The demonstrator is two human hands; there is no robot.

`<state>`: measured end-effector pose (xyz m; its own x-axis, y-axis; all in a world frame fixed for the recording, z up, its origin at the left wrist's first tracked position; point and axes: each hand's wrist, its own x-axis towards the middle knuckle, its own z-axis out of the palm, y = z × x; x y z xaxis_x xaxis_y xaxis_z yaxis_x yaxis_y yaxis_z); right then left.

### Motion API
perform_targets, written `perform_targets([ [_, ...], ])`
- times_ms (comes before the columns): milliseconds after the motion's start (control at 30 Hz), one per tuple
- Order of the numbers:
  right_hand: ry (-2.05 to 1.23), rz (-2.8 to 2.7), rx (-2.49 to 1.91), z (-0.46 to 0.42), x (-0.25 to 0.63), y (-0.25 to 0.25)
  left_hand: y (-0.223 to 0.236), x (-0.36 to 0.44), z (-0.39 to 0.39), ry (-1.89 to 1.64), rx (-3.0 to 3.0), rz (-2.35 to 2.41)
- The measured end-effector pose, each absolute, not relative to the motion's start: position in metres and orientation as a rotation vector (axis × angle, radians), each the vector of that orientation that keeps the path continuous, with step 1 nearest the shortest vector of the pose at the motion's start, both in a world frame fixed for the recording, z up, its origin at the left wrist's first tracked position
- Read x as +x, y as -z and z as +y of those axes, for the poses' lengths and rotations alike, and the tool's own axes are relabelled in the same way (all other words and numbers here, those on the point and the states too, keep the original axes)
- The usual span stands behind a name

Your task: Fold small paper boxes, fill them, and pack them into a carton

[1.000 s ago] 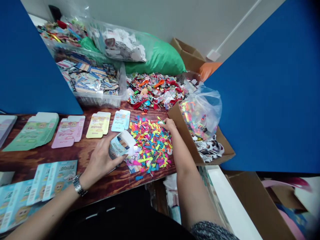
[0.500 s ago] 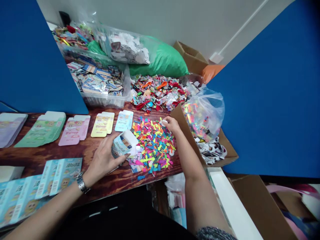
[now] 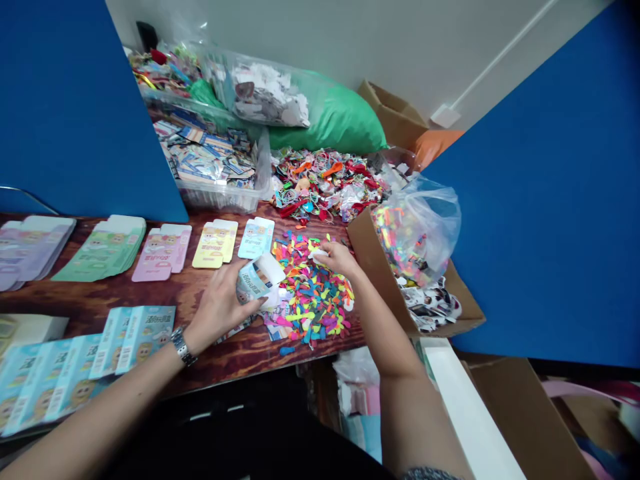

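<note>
The single head view looks forward and steeply down from above the wooden table's (image 3: 210, 363) near edge; it is close enough that both forearms enter from the bottom. It reaches back to the grey wall (image 3: 400, 40); no second view shares the scene.

Dark wooden tabletop (image 3: 200, 300), well covered
Flat cartons (image 3: 160, 253) lay in a row beside a pile of colourful balloons (image 3: 315, 293).

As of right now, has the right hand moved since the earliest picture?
Yes: the right hand, holding a small white piece, has moved left, away from the cardboard box beside it and further over the colourful pile.
</note>
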<state>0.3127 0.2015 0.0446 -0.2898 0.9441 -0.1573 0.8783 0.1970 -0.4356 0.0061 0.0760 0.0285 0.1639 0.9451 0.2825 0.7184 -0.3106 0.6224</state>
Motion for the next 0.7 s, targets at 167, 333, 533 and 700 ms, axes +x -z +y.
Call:
perform_targets([
  [167, -1.129, -2.251, -1.281, 0.178, 0.285, -0.083, -0.019, 0.013, 0.083, -0.872, 2.177, 1.688],
  [333, -0.808, -2.568, -1.151, 0.148, 0.229, -0.093, -0.017, 0.02, 0.082, -0.81, 2.273, 1.709],
  [533, -0.469, -2.631, -1.239, 0.139, 0.205, -0.082, -0.013, 0.013, 0.079, -0.785, 2.296, 1.729],
  [700, -0.613, -2.653, -1.127, 0.151, 0.213, -0.079, -0.01, 0.01, 0.081, -0.783, 2.318, 1.68],
])
